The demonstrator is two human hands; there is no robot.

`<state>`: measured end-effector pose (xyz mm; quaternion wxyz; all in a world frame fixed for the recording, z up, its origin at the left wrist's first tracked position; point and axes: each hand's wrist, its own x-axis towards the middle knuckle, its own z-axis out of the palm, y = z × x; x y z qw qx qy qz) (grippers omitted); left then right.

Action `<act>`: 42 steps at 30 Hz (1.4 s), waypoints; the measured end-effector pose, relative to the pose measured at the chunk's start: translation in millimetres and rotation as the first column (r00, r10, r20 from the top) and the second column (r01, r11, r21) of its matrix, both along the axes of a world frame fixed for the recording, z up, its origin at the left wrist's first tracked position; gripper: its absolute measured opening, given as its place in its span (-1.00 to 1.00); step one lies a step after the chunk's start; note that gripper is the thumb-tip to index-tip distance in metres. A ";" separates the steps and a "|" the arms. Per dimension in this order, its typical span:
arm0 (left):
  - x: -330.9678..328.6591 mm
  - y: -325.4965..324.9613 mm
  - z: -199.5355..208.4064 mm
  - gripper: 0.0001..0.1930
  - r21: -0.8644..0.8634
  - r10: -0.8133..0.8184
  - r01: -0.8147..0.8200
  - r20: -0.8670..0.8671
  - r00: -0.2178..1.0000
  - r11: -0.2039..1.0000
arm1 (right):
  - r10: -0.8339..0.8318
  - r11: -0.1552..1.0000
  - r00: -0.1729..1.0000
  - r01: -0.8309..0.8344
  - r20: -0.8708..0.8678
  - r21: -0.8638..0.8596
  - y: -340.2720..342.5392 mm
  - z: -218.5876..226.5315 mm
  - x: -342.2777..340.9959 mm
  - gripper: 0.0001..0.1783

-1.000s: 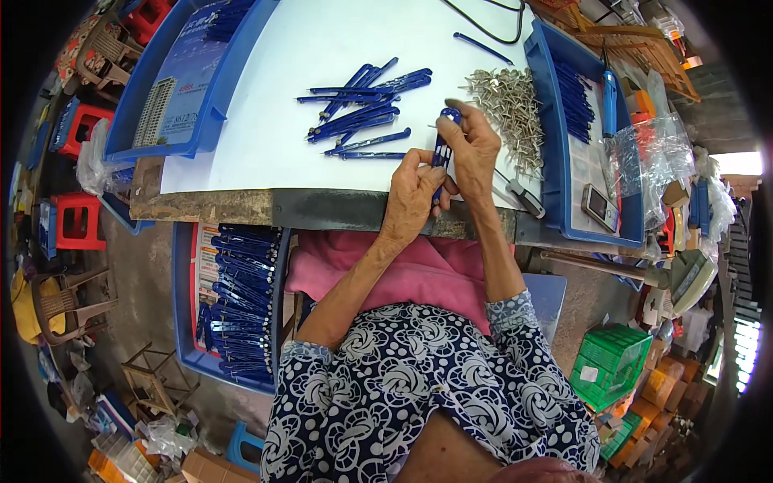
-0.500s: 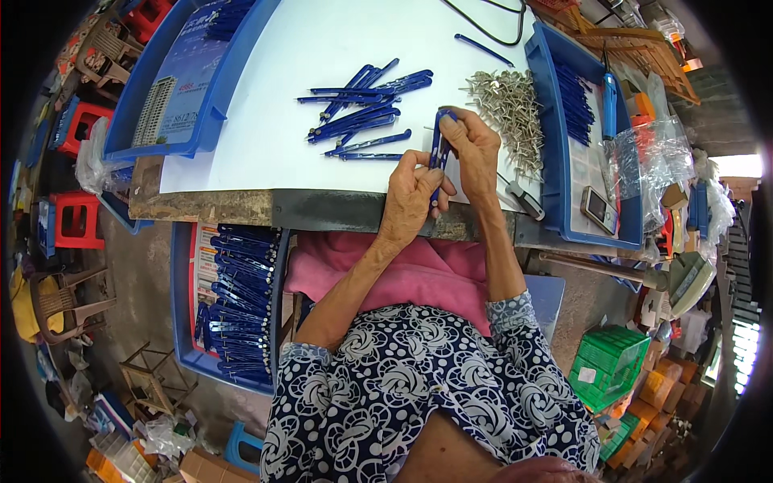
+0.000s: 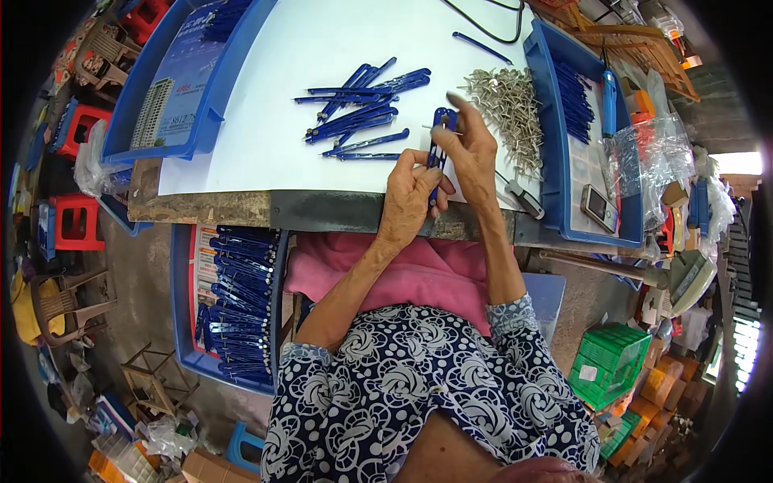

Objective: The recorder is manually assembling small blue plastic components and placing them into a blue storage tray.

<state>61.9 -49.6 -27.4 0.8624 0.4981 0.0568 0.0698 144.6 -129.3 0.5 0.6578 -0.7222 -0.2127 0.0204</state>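
In front of my torso, my left hand (image 3: 412, 191) is closed around the lower end of a pair of narrow blue slotted strips (image 3: 440, 138), which stand nearly upright. A thin metal pin crosses near the top of the strips. My right hand (image 3: 473, 151) is beside them, its index finger raised and apart from the thumb, which rests against the strips near the pin. A loose pile of similar blue strips (image 3: 354, 121) lies on the white sheet to the left. Right of my hands is a heap of silvery headed pins (image 3: 511, 113).
Blue trays stand at the left (image 3: 211, 133) and right (image 3: 554, 181) of the white sheet (image 3: 266, 121). A grey-handled tool (image 3: 525, 200) and a single blue strip (image 3: 481, 47) lie near the pins. Below the table edge, another blue tray (image 3: 183, 322) holds many strips.
My right fingers have parted from their pinch at the top of the strips; the index finger lifted and the thumb slid down. The left hand keeps its grip.
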 end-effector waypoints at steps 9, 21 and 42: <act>-1.1 -0.8 0.9 -0.85 0.005 -0.005 0.005 -0.021 1.000 1.000 | 0.038 0.999 0.969 -0.030 -0.242 0.039 -1.4 3.3 5.9 -0.55; 0.0 -0.5 -2.1 -0.84 0.017 -0.028 0.028 0.003 1.000 0.999 | -0.018 1.000 0.921 0.017 -0.390 -0.006 -1.1 -3.2 7.6 -0.60; -1.4 -0.3 1.7 -0.84 0.008 -0.003 0.003 0.002 1.000 1.000 | 0.080 0.997 0.978 -0.081 -0.191 0.004 -21.4 -2.0 -6.9 -0.55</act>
